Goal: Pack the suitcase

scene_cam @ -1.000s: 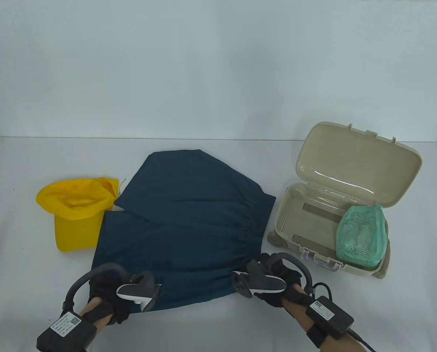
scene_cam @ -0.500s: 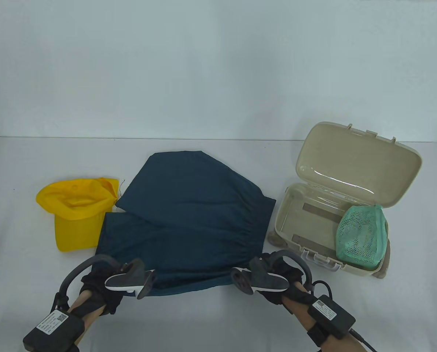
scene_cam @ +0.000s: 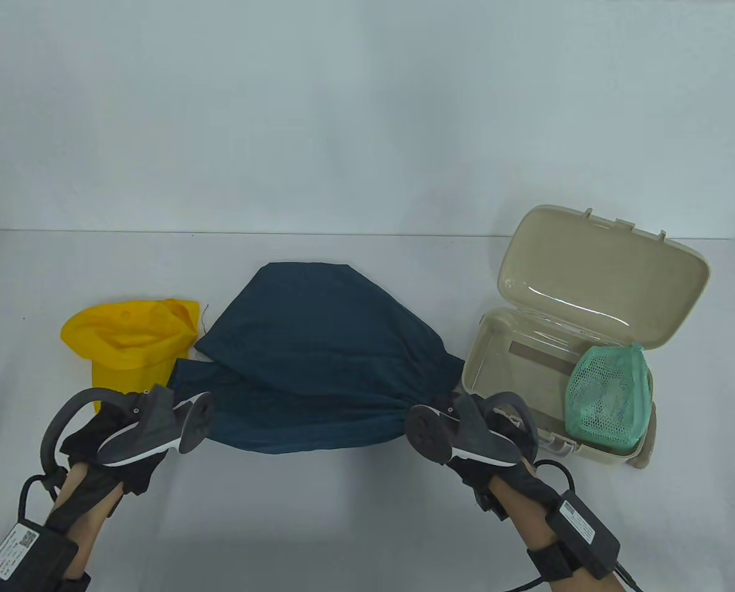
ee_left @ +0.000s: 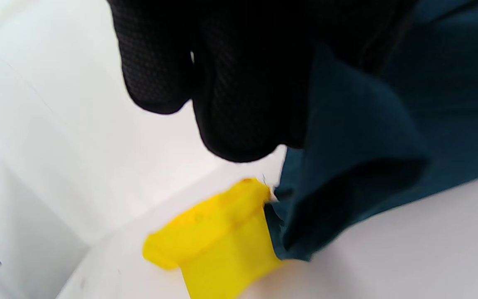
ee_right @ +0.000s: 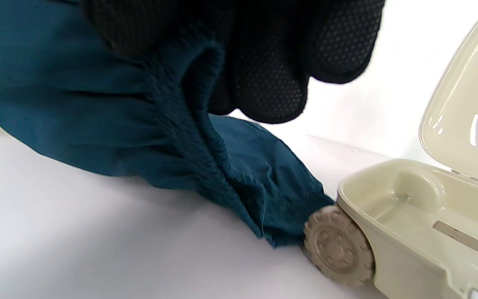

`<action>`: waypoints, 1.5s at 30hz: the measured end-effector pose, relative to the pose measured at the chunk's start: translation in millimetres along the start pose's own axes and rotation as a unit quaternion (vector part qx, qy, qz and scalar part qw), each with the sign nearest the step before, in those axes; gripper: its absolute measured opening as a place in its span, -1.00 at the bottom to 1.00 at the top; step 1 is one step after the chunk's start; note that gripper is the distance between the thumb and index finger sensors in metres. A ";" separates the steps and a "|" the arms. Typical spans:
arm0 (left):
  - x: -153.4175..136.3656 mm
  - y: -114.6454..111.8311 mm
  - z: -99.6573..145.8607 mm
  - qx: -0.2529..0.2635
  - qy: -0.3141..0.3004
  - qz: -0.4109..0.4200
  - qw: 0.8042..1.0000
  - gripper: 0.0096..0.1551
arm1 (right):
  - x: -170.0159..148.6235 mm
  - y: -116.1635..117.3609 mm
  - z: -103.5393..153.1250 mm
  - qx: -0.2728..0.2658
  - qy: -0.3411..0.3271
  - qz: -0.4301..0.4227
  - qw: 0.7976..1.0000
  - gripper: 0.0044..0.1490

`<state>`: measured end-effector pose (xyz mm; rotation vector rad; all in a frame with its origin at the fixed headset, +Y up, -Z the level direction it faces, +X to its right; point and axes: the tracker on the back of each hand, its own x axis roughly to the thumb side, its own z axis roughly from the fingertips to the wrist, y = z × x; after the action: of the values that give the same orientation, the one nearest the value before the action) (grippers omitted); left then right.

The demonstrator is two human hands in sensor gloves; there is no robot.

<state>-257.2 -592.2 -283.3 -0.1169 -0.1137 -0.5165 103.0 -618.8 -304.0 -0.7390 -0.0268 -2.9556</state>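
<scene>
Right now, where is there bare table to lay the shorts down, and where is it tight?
Free: the wide strip behind the dark blue shorts toward the back edge, and the near strip between the left hand and right hand. Crowded: the yellow cap touches the shorts' left side, the suitcase wheel their right; the green mesh pouch fills the suitcase's right end.
</scene>
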 end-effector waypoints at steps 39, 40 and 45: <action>53.0 41.6 -201.7 0.166 0.075 0.193 0.964 -0.26 | -42.3 57.4 -34.0 0.052 0.282 -0.052 0.957 -0.34; 50.2 41.1 -194.4 0.170 0.070 0.195 0.963 -0.25 | -42.3 57.4 -32.3 0.062 0.282 -0.051 0.956 -0.32; 39.2 23.4 -142.5 0.147 0.032 0.210 0.966 -0.16 | -41.9 67.9 -26.3 0.136 0.296 -0.090 0.941 -0.10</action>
<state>-200.4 -610.9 -420.5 0.1657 -0.0976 -0.0756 134.0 -683.7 -347.3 0.2074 -0.4671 -3.1143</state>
